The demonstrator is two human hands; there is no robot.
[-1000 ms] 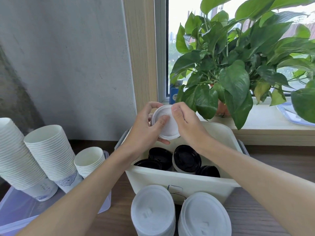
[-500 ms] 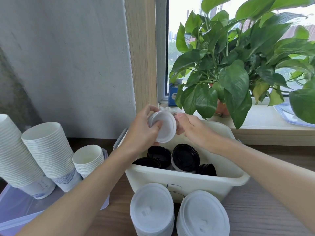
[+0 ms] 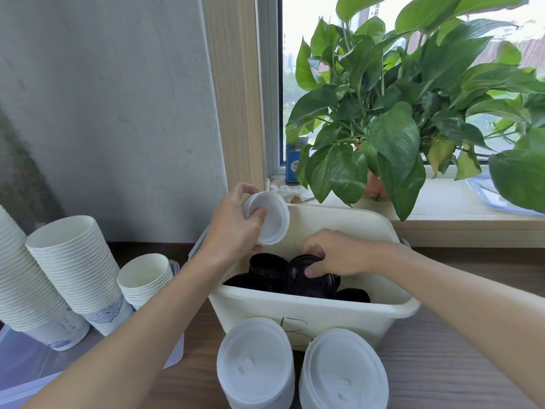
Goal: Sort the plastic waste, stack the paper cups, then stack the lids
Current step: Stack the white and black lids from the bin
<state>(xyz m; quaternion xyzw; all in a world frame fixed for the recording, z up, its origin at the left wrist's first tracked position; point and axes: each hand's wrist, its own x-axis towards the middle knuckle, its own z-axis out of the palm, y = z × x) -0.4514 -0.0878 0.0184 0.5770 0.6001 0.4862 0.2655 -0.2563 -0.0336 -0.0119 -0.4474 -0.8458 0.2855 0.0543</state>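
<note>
Currently left hand (image 3: 233, 228) fingers grip a few white lids (image 3: 269, 216) above the bin (image 3: 309, 314) rim, parked clear; right hand (image 3: 336, 255) fingers curl round a black lid (image 3: 312, 283) inside the bin, likely picking by colour for separate stacks.

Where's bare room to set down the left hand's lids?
Bare table right of the bin and the white lid stacks. Sill patch right of the plant pot. Crowded: bin, with black lids and right hand; cup stacks at left.
</note>
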